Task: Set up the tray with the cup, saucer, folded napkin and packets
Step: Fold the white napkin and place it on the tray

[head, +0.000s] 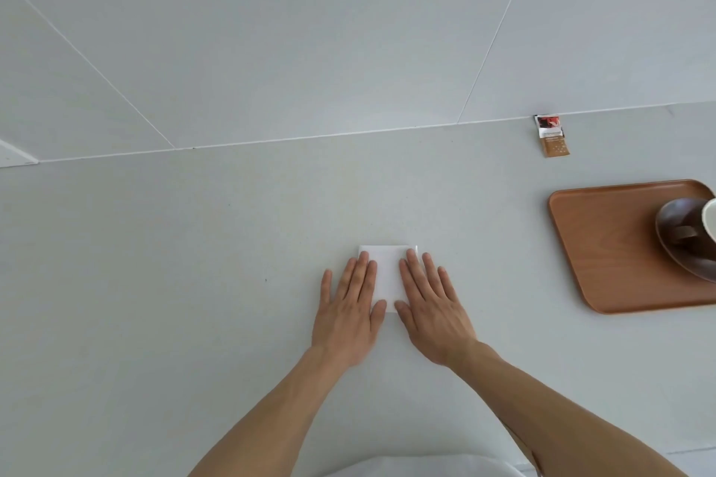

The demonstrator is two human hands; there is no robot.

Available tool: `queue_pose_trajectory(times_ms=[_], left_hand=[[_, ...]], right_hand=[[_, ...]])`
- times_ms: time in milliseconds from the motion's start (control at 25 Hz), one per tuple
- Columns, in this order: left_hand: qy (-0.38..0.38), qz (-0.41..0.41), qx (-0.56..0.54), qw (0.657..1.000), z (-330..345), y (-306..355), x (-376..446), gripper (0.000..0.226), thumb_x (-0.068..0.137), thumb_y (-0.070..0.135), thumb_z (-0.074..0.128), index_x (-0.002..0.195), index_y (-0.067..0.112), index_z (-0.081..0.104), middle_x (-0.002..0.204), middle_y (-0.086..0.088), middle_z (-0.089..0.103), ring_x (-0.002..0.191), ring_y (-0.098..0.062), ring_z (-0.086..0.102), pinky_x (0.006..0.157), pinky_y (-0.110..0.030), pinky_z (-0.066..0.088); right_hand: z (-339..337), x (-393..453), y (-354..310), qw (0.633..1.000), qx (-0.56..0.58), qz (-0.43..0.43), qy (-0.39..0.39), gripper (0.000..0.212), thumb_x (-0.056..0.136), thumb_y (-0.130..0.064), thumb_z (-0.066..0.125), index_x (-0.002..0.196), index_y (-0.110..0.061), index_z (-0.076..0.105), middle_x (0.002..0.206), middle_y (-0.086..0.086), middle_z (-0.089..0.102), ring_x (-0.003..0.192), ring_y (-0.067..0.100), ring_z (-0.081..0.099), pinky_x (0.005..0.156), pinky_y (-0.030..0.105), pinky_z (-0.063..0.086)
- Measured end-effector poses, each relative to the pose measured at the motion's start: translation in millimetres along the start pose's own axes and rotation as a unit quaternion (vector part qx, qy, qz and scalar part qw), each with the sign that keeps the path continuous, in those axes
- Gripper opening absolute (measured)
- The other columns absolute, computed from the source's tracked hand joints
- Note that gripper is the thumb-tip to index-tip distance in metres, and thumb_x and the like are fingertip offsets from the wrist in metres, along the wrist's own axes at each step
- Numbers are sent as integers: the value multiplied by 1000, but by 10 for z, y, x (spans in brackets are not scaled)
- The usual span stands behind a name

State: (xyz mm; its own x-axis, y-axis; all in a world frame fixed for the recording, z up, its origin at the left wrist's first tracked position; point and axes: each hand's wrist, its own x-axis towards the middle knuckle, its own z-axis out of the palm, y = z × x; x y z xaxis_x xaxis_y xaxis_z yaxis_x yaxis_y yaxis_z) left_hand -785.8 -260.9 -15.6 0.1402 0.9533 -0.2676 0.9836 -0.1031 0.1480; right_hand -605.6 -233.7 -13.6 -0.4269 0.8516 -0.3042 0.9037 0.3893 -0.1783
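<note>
**Both palms flat on the napkin, tray waiting off to the side**

So the whole scene sits on a pale grey desk (193,263) that meets a matching grey wall at the back. Way over at the 9 o'clock edge there's a sliver of something white and flat (13,157) against the wall line, can't tell what it is.

Dead centre is the action. The left hand (348,314) is spread flat, palm down, fingers straight and slightly fanned, pressing on the left edge of a white folded napkin (387,271). It isn't gripping anything, just lying on it. The right hand (432,310) does the mirror image on the napkin's right edge, also fully flat and open, thumb tucked in toward the other thumb. The napkin shows as a neat rectangle between them, lying flat on the desk, its far edge poking out past the fingertips.

Up around 1 o'clock from the hands, right by the wall line, lies a small packet (551,135), red and white on top and brown below, flat on the desk and well apart from everything else.

At 3 o'clock sits a wooden tray (604,244) with rounded corners. On its right part is a dark brown saucer (676,244), and a cup (711,221) with a white inside rests on it, mostly cut off by the frame edge. The napkin and packet are both off the tray.
</note>
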Motion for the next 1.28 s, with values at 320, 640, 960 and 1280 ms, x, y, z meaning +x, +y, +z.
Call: queue_pose_trajectory(times_ms=[320,640,960,1280], left_hand=[[-32,-6,-8,999,76,-17,-139,69,95,57,-1,147,22,-29,158,5,-30,147,-16,-21,114,-49,-21],[62,-103,-104,987,-112,-30,-106,69,90,69,24,141,25,40,142,1,49,125,-19,48,101,-42,31],[-61,-276,-179,942,-468,166,87,44,74,54,65,93,15,59,86,1,67,74,-22,63,55,-28,39],[-76,-267,-371,886,-457,163,76,12,74,23,59,77,15,51,83,-1,54,60,-19,46,48,-25,28]], right_hand=[[161,-109,85,1000,5,6,-11,68,97,-57,-1,153,-20,-16,160,-5,-25,149,19,-20,120,43,-10],[-293,84,50,993,75,7,90,50,97,-47,42,138,-19,51,145,0,48,128,27,49,102,44,40],[-663,610,35,995,25,34,-88,75,83,-41,67,148,-33,30,141,0,42,125,25,42,98,41,39],[-582,385,60,972,168,151,-70,50,74,-37,75,118,-24,55,114,1,50,110,24,46,86,37,45]])
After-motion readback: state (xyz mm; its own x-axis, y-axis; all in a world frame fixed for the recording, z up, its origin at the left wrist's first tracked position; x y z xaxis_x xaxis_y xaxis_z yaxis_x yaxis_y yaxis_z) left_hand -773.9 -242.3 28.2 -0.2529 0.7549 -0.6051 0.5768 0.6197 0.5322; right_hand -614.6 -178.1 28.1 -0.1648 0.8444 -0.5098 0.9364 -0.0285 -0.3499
